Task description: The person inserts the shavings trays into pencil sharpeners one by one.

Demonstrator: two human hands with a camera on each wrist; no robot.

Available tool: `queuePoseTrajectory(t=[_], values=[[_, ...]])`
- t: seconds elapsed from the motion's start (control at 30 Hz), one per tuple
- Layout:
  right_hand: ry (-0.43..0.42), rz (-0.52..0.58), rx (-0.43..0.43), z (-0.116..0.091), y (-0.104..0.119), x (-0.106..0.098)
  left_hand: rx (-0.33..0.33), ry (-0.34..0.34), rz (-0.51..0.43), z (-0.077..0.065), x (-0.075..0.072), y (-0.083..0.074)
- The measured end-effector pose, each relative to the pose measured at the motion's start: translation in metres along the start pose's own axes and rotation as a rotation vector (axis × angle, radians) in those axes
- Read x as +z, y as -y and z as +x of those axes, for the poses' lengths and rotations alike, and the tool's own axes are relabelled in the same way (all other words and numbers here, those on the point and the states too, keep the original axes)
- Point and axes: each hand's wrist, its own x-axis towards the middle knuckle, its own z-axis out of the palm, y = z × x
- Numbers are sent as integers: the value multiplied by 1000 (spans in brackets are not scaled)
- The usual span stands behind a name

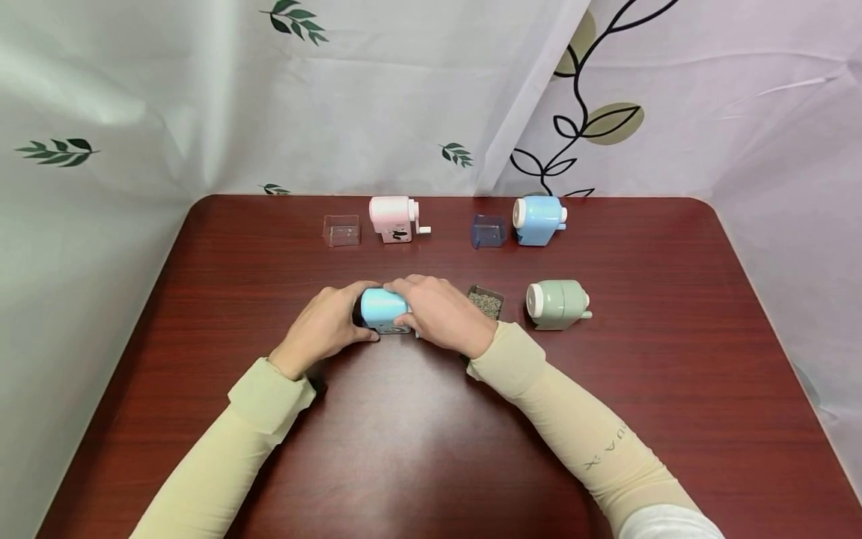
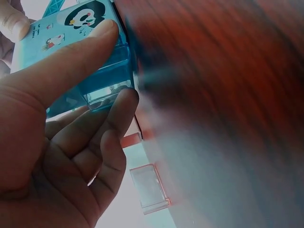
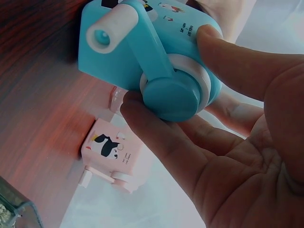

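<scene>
A light blue crank pencil sharpener with panda pictures stands on the table between both hands. My right hand grips its body from the crank side, thumb on the printed face and fingers on the opposite side. The crank handle points toward the table in the right wrist view. At the other end, my left hand holds the see-through blue shavings drawer between thumb and fingers. That drawer sits at the sharpener's lower front; how far it is inserted is partly hidden by the fingers.
Behind stand a pink sharpener with a clear drawer beside it, and a blue sharpener with a dark blue drawer. To the right are a drawer full of shavings and a green sharpener.
</scene>
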Motion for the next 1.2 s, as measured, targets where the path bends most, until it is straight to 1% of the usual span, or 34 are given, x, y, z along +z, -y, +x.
queuePoseTrajectory(t=[0.23, 0.5, 0.73, 1.03, 1.2], values=[[1, -13, -3, 1, 0, 1, 11, -3, 1, 2, 1, 0], [-3, -20, -1, 1, 0, 1, -2, -2, -10, 3, 2, 0], [-3, -15, 2, 1, 0, 1, 1, 0, -17, 5, 3, 1], [6, 6, 21, -1, 1, 1, -41, 12, -14, 5, 2, 0], [2, 57, 31, -1, -1, 0, -59, 16, -6, 5, 2, -2]])
